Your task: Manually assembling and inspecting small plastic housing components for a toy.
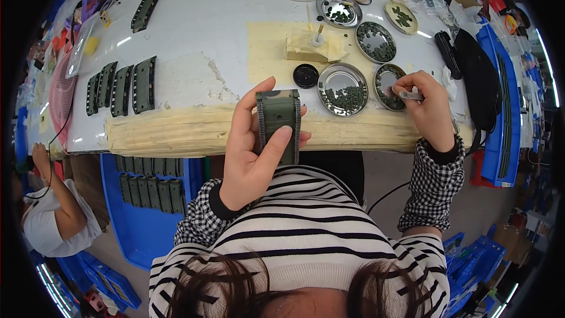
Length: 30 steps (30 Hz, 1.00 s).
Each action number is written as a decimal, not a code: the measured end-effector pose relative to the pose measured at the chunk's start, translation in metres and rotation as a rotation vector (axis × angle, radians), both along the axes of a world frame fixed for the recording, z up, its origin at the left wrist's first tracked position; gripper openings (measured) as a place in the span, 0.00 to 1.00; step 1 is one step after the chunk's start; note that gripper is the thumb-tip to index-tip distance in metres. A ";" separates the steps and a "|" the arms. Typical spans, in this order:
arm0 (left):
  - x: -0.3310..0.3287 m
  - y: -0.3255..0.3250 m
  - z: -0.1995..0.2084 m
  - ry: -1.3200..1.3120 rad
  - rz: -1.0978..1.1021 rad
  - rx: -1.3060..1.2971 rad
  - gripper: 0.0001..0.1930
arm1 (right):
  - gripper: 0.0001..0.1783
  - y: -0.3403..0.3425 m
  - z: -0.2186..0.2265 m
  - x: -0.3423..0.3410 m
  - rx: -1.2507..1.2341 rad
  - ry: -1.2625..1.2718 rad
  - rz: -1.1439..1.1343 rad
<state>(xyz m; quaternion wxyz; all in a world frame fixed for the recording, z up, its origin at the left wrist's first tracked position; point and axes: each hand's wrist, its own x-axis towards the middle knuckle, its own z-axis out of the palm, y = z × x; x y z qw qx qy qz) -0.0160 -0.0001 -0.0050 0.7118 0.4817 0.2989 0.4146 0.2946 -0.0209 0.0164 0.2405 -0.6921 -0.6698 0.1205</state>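
My left hand (246, 156) is wrapped round a dark green, track-like plastic part (276, 109) with toothed side edges, held upright above the table's front edge. The thumb lies across its face. In my right hand (432, 112) a pair of metal tweezers (411, 96) is pinched, the tips over a small round metal dish (382, 76) of little dark green pieces; whether they grip a piece is too small to tell. Left of that dish stands a larger metal dish (329, 73) of similar pieces. A black round lid or cap (305, 75) lies beside it.
Further back are more dishes (366, 26) of small pieces and a yellowish block (300, 53) with a small pot on it. Several green parts (144, 85) lie at the left. A blue bin (132, 224) of similar parts sits below. Another person (62, 218) is at far left.
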 end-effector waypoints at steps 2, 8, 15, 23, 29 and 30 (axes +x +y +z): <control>-0.001 -0.001 -0.001 -0.009 -0.008 -0.006 0.29 | 0.08 0.005 0.000 0.002 -0.042 0.016 0.045; -0.004 -0.002 -0.004 0.009 0.002 0.072 0.33 | 0.07 0.014 0.000 0.003 -0.093 -0.080 0.122; 0.001 -0.004 -0.011 0.045 0.026 0.239 0.35 | 0.11 0.014 -0.007 -0.004 -0.027 -0.182 0.131; -0.002 -0.002 -0.006 0.145 -0.049 0.225 0.09 | 0.11 0.012 0.001 -0.007 0.094 -0.135 0.114; 0.015 0.003 -0.001 0.110 -0.130 0.157 0.09 | 0.08 -0.008 0.021 -0.084 0.031 0.376 0.308; 0.016 0.004 -0.002 0.118 -0.132 0.203 0.08 | 0.07 -0.007 0.020 -0.096 0.051 0.421 0.350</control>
